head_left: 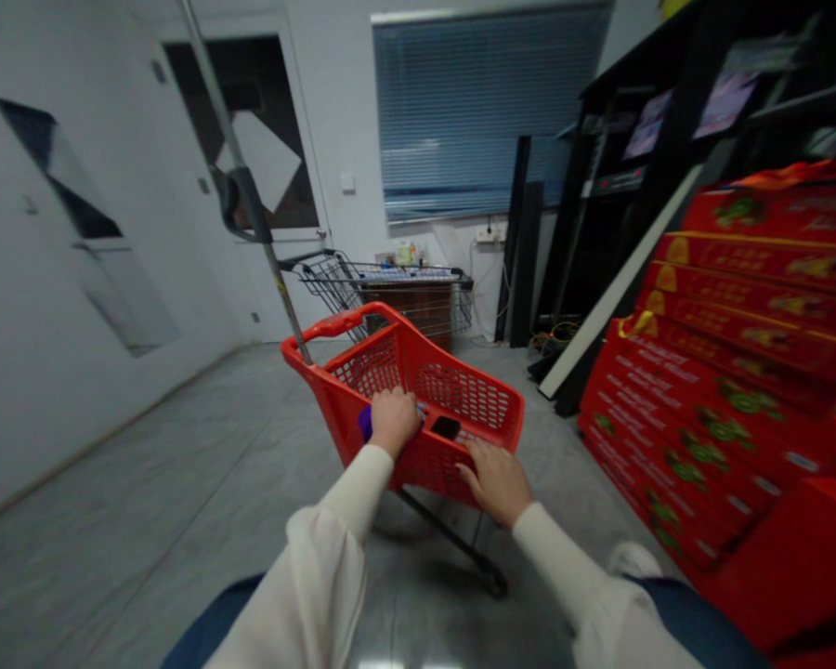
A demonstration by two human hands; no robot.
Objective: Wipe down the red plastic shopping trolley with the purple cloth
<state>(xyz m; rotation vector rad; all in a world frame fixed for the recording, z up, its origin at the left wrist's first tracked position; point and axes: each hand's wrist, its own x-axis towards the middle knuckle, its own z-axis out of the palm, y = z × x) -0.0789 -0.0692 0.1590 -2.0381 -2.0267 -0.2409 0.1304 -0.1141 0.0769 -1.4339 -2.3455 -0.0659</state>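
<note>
A small red plastic shopping cart (452,390) stands tilted on the grey floor in front of me. My left hand (392,420) is closed over the near rim of the cart, next to a purple piece (366,423) on the handle. My right hand (496,478) grips the same rim further right, fingers curled over the edge. A small black object (446,427) sits on the rim between my hands. The basket looks empty as far as I can see.
Stacked red cartons (731,372) line the right side. A metal wire cart (390,288) stands at the back wall under a blue blind. A slanted metal pole (251,204) crosses the left. A white board (620,288) leans by black shelving.
</note>
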